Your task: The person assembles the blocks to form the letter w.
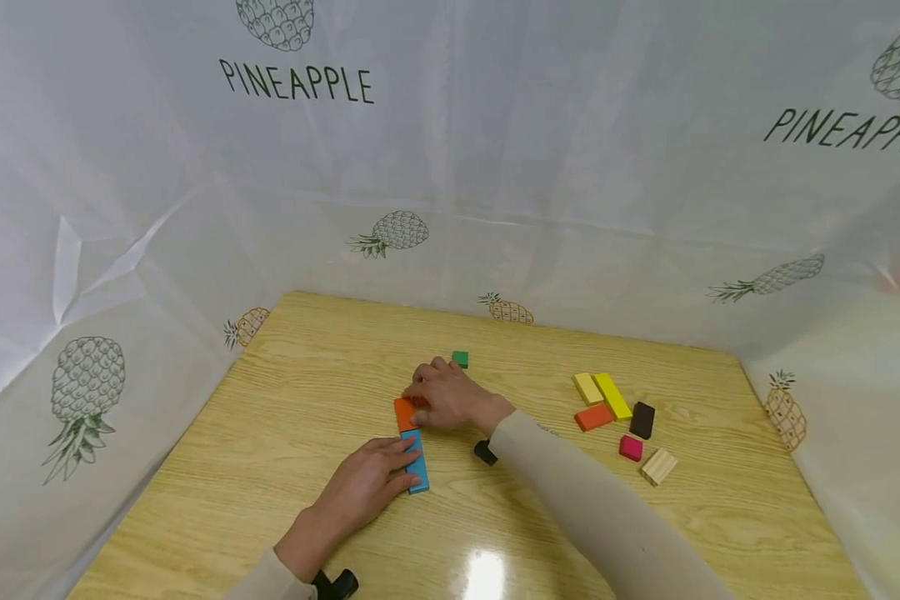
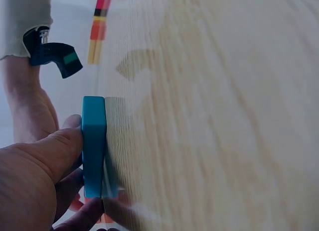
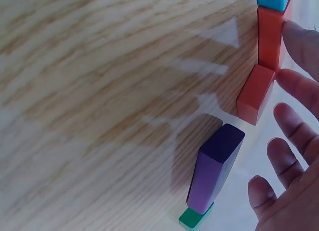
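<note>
My left hand (image 1: 371, 479) reaches in from the left, its fingers lying over the blue block (image 1: 423, 480). In the left wrist view, the thumb rests on that same blue block (image 2: 93, 159). An orange block (image 1: 404, 413) stands end to end with the blue one. My right hand (image 1: 450, 396) is over its far end; in the right wrist view, the thumb (image 3: 299, 42) and index finger touch the orange block (image 3: 269, 39). Beside its corner sits a red block (image 3: 255, 91), set at an angle. Below the other spread fingers are a purple block (image 3: 214, 169) and a green block (image 3: 195, 218).
To the right lie a pale yellow block (image 1: 588, 389), a bright yellow block (image 1: 612, 396), an orange-red block (image 1: 594, 417), a dark block (image 1: 642, 420), a pink block (image 1: 631, 447) and a plain wooden block (image 1: 658, 466). A white pineapple-print sheet (image 1: 450, 167) encloses the table (image 1: 292, 375).
</note>
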{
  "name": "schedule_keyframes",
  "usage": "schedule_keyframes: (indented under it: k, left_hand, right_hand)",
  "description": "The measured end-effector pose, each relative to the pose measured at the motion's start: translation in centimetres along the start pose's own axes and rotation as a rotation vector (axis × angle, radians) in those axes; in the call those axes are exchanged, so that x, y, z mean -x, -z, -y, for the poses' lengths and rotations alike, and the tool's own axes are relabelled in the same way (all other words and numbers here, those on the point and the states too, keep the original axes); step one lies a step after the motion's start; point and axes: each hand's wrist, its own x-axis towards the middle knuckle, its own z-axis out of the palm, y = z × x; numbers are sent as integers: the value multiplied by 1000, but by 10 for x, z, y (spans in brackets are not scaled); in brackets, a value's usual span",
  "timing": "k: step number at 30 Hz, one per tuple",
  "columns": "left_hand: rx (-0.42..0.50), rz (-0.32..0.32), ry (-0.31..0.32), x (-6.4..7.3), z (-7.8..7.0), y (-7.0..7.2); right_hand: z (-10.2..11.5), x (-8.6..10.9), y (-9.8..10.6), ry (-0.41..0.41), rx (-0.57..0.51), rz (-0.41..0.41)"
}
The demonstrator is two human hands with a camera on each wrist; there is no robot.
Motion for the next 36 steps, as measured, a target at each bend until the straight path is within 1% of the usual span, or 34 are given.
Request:
schedule_keyframes:
  k: [11,22,28,31,34,36]
  left_hand:
    - [-4,27,1,-2,-1,2]
    - [4,21,-10,0,-1,2]
    - [3,16,-11,-1,-3,0]
    - [7,2,-6,-1,-3,0]
    - [0,-34,6,-3,-1,2]
    - [-14,-58,17,-6,3,4]
  right_hand:
    - [0,4,-1,7,-14,-11]
    - [1,7,-2,12,-5,-19]
    - [0,9,-4,20,0,-41]
    - [0,11,-4,17,-19,-64]
    - [-2,14,-3,-1,-42,-92]
    - [-5,16,-2,-27,-60,-110]
